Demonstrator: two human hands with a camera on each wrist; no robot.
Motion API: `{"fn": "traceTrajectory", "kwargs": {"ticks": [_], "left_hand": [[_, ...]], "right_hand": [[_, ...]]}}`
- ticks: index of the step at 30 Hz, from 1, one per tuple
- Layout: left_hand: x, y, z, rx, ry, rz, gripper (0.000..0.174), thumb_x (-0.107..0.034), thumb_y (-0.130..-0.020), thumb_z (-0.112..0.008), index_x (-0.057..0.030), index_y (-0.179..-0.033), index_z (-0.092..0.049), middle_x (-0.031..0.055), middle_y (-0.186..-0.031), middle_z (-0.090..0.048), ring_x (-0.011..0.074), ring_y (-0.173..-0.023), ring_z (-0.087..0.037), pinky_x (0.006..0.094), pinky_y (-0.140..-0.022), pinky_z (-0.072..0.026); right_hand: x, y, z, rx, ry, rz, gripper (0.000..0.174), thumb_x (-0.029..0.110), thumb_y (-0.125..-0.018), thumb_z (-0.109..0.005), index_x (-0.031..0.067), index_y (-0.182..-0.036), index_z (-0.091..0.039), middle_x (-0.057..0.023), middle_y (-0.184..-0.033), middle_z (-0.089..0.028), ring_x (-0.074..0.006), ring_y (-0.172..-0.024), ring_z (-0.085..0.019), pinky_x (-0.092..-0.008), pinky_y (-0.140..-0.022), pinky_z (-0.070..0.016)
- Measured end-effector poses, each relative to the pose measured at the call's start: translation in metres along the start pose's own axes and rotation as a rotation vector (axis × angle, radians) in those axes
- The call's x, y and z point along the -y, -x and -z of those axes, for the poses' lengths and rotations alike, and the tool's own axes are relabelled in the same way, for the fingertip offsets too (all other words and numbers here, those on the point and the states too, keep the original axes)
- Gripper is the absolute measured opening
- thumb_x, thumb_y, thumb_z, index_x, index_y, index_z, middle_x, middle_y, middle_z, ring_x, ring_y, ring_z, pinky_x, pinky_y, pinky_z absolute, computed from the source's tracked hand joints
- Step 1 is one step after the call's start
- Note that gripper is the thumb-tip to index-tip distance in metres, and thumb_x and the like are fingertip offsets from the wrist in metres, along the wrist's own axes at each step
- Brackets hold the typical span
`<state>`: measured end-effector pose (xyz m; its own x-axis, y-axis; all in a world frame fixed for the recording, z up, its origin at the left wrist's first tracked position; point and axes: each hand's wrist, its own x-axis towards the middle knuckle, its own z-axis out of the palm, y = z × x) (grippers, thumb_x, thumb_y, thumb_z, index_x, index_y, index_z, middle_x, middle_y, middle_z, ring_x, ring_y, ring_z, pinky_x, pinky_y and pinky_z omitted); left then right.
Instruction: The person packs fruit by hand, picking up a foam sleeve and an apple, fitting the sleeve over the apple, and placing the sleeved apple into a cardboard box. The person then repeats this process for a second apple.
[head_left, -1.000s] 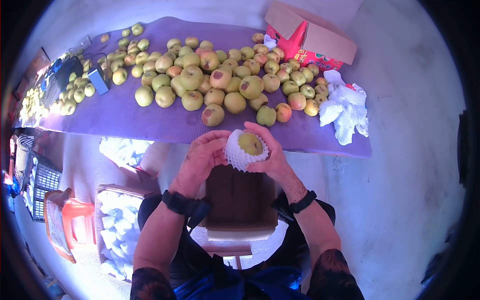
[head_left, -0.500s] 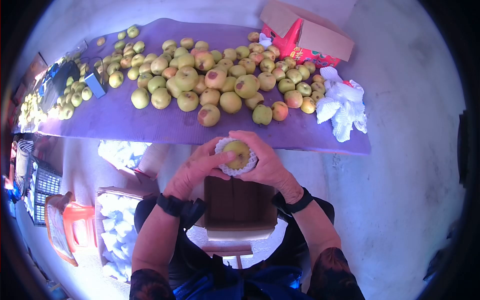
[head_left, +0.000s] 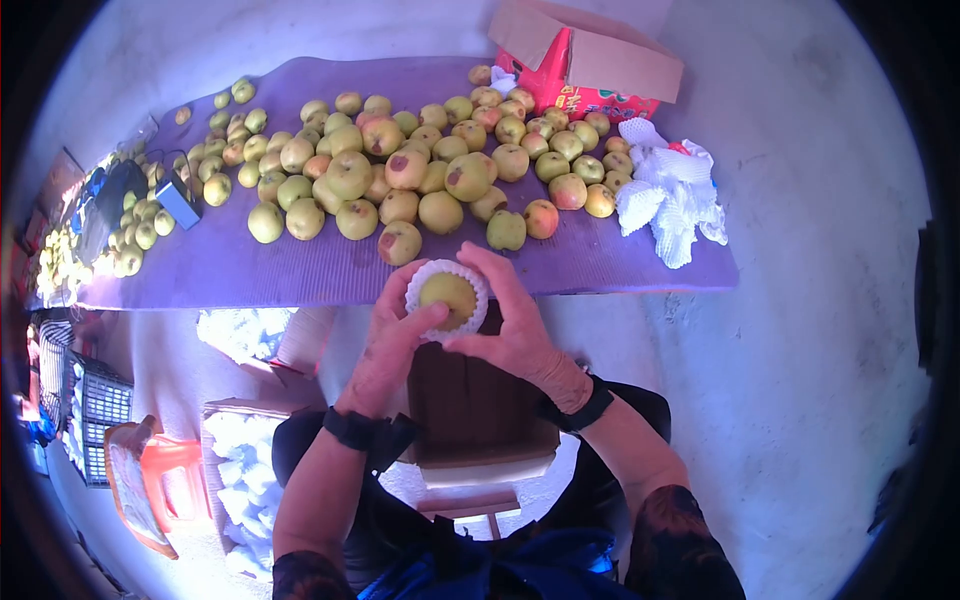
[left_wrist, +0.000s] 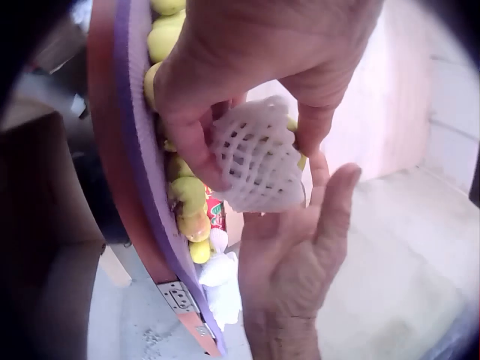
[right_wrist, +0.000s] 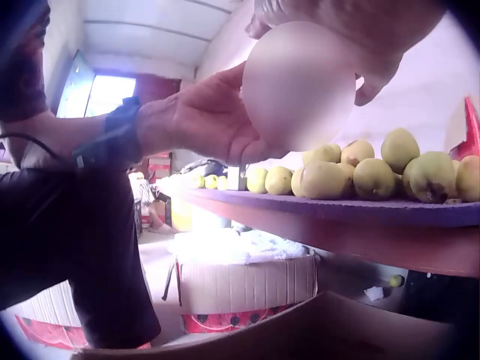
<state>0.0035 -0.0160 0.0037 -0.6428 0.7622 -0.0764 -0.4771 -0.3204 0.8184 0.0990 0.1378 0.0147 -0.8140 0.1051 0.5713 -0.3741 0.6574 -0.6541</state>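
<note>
A yellow-green apple (head_left: 448, 290) sits in a white foam net (left_wrist: 259, 157), its bare top facing up toward the head camera. My left hand (head_left: 385, 350) grips the netted apple from the left, the thumb lying across the fruit. Close at its right side is my right hand (head_left: 520, 325), with fingers spread and the thumb stretched out below the net. From the left wrist, the right palm (left_wrist: 289, 262) shows opened under the net. A pale blurred patch covers the fruit in the right wrist view.
Many apples (head_left: 350, 176), some with brown spots, are heaped on the purple-topped table (head_left: 300, 285). Spare foam nets (head_left: 672, 205) and a red cardboard box (head_left: 610, 70) lie at its right. Below my hands stands an open carton (head_left: 460, 410); left are a net-filled box (head_left: 245, 470) and red stool (head_left: 178, 480).
The netted apple has turned from sideways to top-up and shifted left. Both hands held it earlier; now the right fingers have loosened and spread. The head view has also shifted.
</note>
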Motion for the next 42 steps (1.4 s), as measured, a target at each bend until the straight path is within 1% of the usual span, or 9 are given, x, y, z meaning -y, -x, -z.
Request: {"fn": "traceTrajectory", "kwargs": {"ticks": [3, 5, 11, 14, 20, 30, 33, 35, 42], "left_hand": [[-0.006, 0.004, -0.004, 0.016, -0.236, -0.050, 0.070, -0.008, -0.082, -0.069, -0.0036, -0.143, -0.033, 0.0093, -0.124, -0.053, 0.0185, -0.116, -0.053, 0.0322, -0.098, -0.0450], [-0.010, 0.007, -0.012, 0.043, -0.341, -0.071, 0.073, -0.006, -0.080, -0.070, -0.0031, -0.143, -0.034, 0.0090, -0.125, -0.053, 0.0175, -0.115, -0.052, 0.0306, -0.099, -0.0429], [-0.005, 0.006, -0.014, 0.052, -0.330, -0.079, 0.075, -0.004, -0.079, -0.070, -0.0036, -0.144, -0.033, 0.0086, -0.127, -0.053, 0.0171, -0.117, -0.051, 0.0312, -0.099, -0.0426], [0.003, 0.003, -0.008, 0.062, -0.236, -0.075, 0.075, -0.003, -0.079, -0.070, -0.0047, -0.145, -0.033, 0.0078, -0.127, -0.052, 0.0170, -0.118, -0.051, 0.0311, -0.100, -0.0421], [0.000, 0.007, -0.011, 0.037, -0.260, -0.118, 0.075, -0.002, -0.079, -0.070, -0.0051, -0.145, -0.033, 0.0082, -0.128, -0.050, 0.0169, -0.118, -0.050, 0.0307, -0.101, -0.0411], [0.008, 0.005, -0.006, -0.056, -0.667, -0.341, 0.079, 0.001, -0.075, -0.073, -0.0031, -0.144, -0.034, 0.0118, -0.128, -0.049, 0.0185, -0.118, -0.050, 0.0327, -0.098, -0.0444], [0.011, 0.006, -0.004, -0.082, -0.649, -0.381, 0.077, 0.002, -0.071, -0.074, -0.0053, -0.139, -0.040, 0.0144, -0.129, -0.047, 0.0246, -0.120, -0.050, 0.0351, -0.098, -0.0440], [0.010, 0.007, 0.001, -0.027, -0.997, -0.645, 0.070, 0.005, -0.068, -0.074, -0.0093, -0.131, -0.050, 0.0159, -0.129, -0.046, 0.0312, -0.122, -0.049, 0.0382, -0.099, -0.0432], [-0.001, 0.012, -0.007, 0.052, -1.009, -0.606, 0.060, 0.008, -0.067, -0.073, -0.0124, -0.121, -0.059, 0.0159, -0.131, -0.044, 0.0336, -0.122, -0.048, 0.0395, -0.099, -0.0426]], "right_hand": [[-0.003, -0.004, 0.009, -0.059, -0.109, -0.034, 0.075, 0.024, -0.080, -0.076, 0.0023, -0.141, -0.038, -0.0187, -0.136, -0.046, -0.0352, -0.126, -0.045, -0.0410, -0.106, -0.0366], [-0.005, -0.006, 0.010, -0.065, -0.125, 0.012, 0.050, 0.018, -0.087, -0.068, 0.0012, -0.130, -0.051, -0.0184, -0.124, -0.056, -0.0330, -0.117, -0.054, -0.0385, -0.100, -0.0427], [-0.008, -0.004, 0.004, -0.166, -0.067, -0.001, 0.018, 0.004, -0.089, -0.060, 0.0013, -0.106, -0.065, -0.0137, -0.101, -0.067, -0.0316, -0.094, -0.066, -0.0365, -0.082, -0.0535], [-0.008, -0.005, 0.005, -0.198, 0.030, 0.166, 0.020, 0.003, -0.086, -0.062, 0.0014, -0.106, -0.064, -0.0131, -0.099, -0.067, -0.0328, -0.094, -0.066, -0.0389, -0.080, -0.0540], [-0.003, -0.004, 0.003, -0.195, 0.114, 0.234, 0.023, 0.000, -0.080, -0.067, 0.0027, -0.103, -0.064, -0.0115, -0.104, -0.065, -0.0319, -0.099, -0.063, -0.0389, -0.084, -0.0521], [-0.004, -0.005, -0.002, -0.209, 0.100, 0.208, 0.024, 0.000, -0.075, -0.072, 0.0039, -0.098, -0.065, -0.0101, -0.099, -0.063, -0.0290, -0.091, -0.060, -0.0381, -0.081, -0.0505], [0.000, -0.005, 0.001, -0.217, 0.069, 0.205, 0.022, 0.001, -0.075, -0.073, 0.0046, -0.094, -0.066, -0.0085, -0.097, -0.062, -0.0269, -0.089, -0.059, -0.0355, -0.077, -0.0499], [-0.002, -0.002, 0.004, -0.212, -0.058, 0.110, 0.021, 0.002, -0.074, -0.075, 0.0053, -0.093, -0.066, -0.0075, -0.096, -0.061, -0.0248, -0.087, -0.059, -0.0332, -0.076, -0.0492], [-0.005, -0.002, 0.024, -0.090, -0.112, 0.026, 0.021, 0.008, -0.078, -0.074, 0.0043, -0.097, -0.067, -0.0087, -0.099, -0.061, -0.0222, -0.088, -0.059, -0.0318, -0.077, -0.0488]]}}
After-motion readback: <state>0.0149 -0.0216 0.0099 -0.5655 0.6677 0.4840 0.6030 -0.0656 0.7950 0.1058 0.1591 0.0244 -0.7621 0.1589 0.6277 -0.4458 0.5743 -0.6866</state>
